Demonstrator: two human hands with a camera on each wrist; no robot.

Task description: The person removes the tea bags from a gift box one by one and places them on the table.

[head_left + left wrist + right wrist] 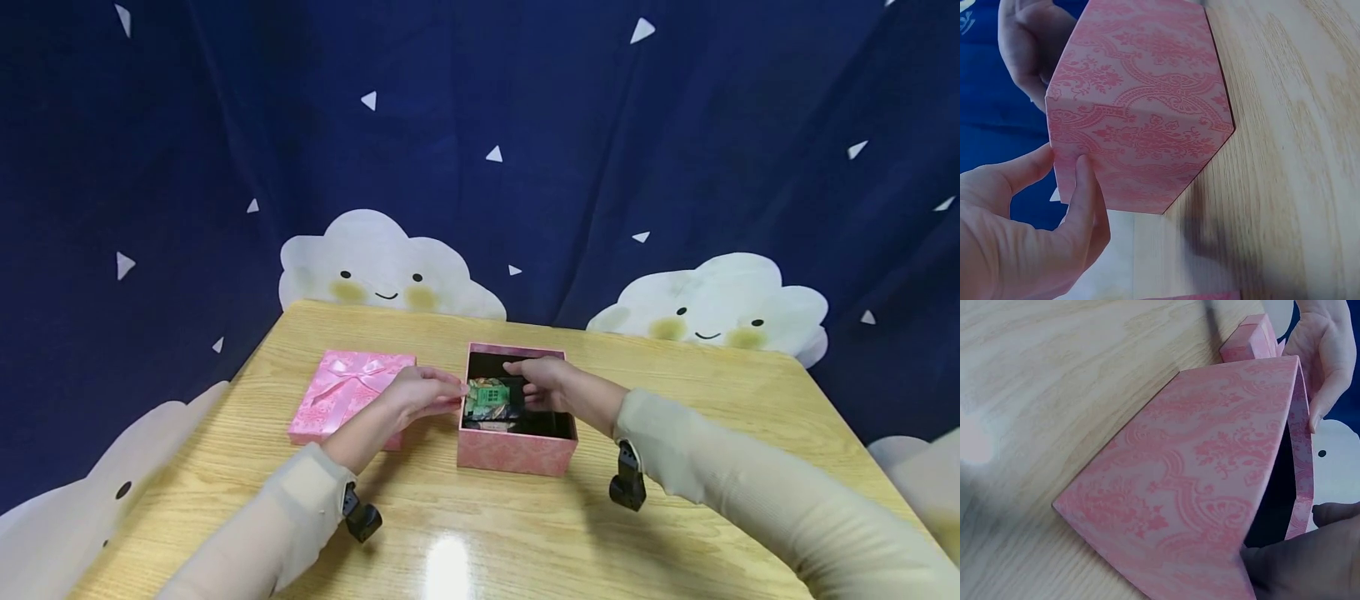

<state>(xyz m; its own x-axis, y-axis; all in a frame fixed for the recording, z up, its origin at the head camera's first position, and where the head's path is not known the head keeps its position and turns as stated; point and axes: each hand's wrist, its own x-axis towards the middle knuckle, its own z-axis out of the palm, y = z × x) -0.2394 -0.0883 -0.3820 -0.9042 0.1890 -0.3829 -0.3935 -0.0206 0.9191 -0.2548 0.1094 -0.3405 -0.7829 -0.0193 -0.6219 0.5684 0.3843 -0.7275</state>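
Note:
A pink patterned box [517,454] stands without its lid on the table, its dark inside showing. At its left wall is my left hand [420,396], and in the left wrist view the thumb [1038,164] meets the rim while the fingers [1087,187] lie against the outer side. Over the right wall reaches my right hand [551,379], its thumb and loosely bent fingers apart inside the box; I see nothing between them. A green printed packet [487,396] lies in the left part of the box, with other dark, partly hidden items beside it.
The pink lid [318,412] with a ribbon bow lies to the left of the box, partly behind my left forearm. A light wooden table [675,533] carries both. Behind it hangs a dark blue curtain [525,83] with white clouds and triangles.

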